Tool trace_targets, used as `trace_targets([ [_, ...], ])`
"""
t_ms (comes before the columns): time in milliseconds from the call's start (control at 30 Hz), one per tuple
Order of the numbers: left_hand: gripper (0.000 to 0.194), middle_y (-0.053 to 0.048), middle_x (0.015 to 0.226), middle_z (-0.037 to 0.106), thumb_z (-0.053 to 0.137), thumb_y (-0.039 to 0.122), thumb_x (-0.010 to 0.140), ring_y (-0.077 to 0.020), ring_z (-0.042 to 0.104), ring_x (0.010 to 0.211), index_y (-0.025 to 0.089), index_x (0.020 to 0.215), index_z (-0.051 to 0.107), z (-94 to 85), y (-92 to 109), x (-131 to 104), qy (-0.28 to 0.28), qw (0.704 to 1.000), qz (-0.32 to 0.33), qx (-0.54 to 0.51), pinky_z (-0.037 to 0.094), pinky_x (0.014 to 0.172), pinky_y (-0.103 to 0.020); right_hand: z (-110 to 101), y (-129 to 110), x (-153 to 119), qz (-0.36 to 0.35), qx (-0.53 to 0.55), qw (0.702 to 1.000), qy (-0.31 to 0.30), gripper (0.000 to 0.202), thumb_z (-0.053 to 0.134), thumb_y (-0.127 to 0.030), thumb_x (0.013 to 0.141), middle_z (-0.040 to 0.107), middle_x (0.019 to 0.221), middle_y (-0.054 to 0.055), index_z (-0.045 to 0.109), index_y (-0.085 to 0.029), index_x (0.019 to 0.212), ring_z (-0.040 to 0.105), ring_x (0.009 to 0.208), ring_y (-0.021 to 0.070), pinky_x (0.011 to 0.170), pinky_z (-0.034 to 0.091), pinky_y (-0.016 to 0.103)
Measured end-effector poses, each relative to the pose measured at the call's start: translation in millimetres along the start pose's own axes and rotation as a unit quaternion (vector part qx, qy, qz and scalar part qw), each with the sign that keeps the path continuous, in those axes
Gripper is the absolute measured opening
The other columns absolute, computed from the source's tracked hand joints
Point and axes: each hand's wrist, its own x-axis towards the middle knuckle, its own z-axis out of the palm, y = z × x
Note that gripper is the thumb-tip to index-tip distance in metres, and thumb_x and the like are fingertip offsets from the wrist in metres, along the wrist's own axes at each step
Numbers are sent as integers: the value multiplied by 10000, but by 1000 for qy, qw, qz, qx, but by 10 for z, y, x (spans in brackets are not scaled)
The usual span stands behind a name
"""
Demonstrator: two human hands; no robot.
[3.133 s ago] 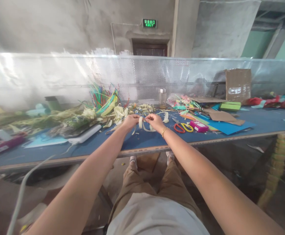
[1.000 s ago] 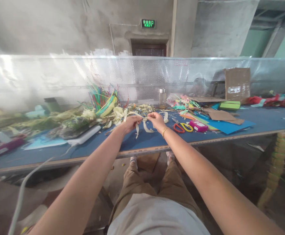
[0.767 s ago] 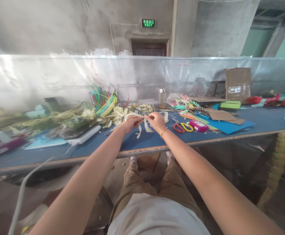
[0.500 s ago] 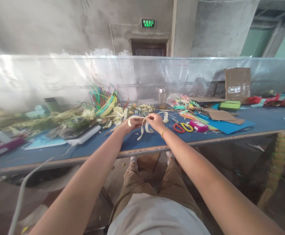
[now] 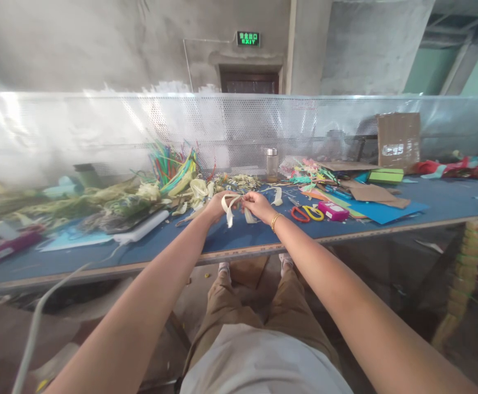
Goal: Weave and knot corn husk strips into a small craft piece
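Note:
Over the front of the blue table (image 5: 263, 235), my left hand (image 5: 219, 207) is closed on a pale cream husk strip (image 5: 229, 210). The strip curls over the fingers and one end dangles below them. My right hand (image 5: 258, 205), with a gold bracelet (image 5: 276, 221) at its wrist, pinches at the strip close to the left fingertips. Exactly what lies between the right fingers is too small to make out, though it seems to be part of the same strip. Another pale piece (image 5: 250, 216) hangs or lies just below the right fingers.
Red and yellow scissors (image 5: 307, 214) and a magenta box (image 5: 333, 211) lie to the right, near blue paper (image 5: 386, 212). A lidded bottle (image 5: 272, 165) stands behind my hands. Loose husks (image 5: 199, 190), pipe cleaners (image 5: 173, 167) and a white power strip (image 5: 143, 227) are on the left.
The strip's loose end has swung left and now hangs in front of my left fingers. My right hand has shifted slightly, staying against the left.

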Motion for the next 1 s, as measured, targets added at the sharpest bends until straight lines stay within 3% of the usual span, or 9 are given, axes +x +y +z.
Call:
trace_targets([
  [100, 219, 13, 493, 524, 753, 297, 630, -102, 457, 472, 139, 736, 645, 8, 10, -5, 34, 999, 0, 8, 324, 448, -226, 1, 38, 11, 5, -28, 1000, 3, 38, 545, -240, 786, 572, 631, -37, 523, -216, 806, 528, 524, 111, 567, 430, 256],
  [267, 249, 12, 493, 521, 780, 323, 587, -100, 454, 482, 148, 674, 626, -20, -4, 14, 53, 999, 1, 8, 332, 457, -226, -40, 63, 5, -98, -222, 968, 61, 195, 626, -272, 764, 604, 753, 2, 555, -214, 936, 562, 713, 156, 692, 428, 288],
  [433, 285, 24, 517, 503, 777, 352, 595, -64, 411, 445, 155, 658, 581, -40, -22, 39, 40, 999, -8, -13, 294, 430, -205, -86, -3, -18, -150, -299, 937, 97, 80, 556, -286, 837, 636, 842, 35, 605, -223, 834, 573, 822, 181, 760, 410, 296],
  [633, 249, 72, 481, 440, 754, 278, 611, -34, 335, 387, 174, 718, 555, -75, -79, 84, 40, 999, -21, -24, 227, 396, -182, -99, -37, -20, -184, -304, 930, 94, 127, 556, -265, 841, 632, 856, 43, 661, -212, 794, 562, 856, 181, 781, 405, 286],
  [867, 231, 21, 589, 575, 751, 244, 596, -66, 473, 474, 157, 753, 607, -65, -96, 74, -7, 997, -50, -54, 345, 460, -188, -99, -11, 24, -180, -265, 945, 64, 164, 552, -225, 835, 629, 896, 51, 717, -223, 839, 571, 888, 179, 836, 421, 304],
  [1000, 253, 13, 579, 589, 773, 247, 571, -76, 477, 471, 148, 777, 663, -55, -76, 57, 10, 998, -50, -43, 358, 459, -206, -95, -7, 18, -173, -212, 959, 67, 123, 595, -249, 808, 656, 864, 36, 716, -233, 816, 595, 826, 169, 809, 441, 304],
])
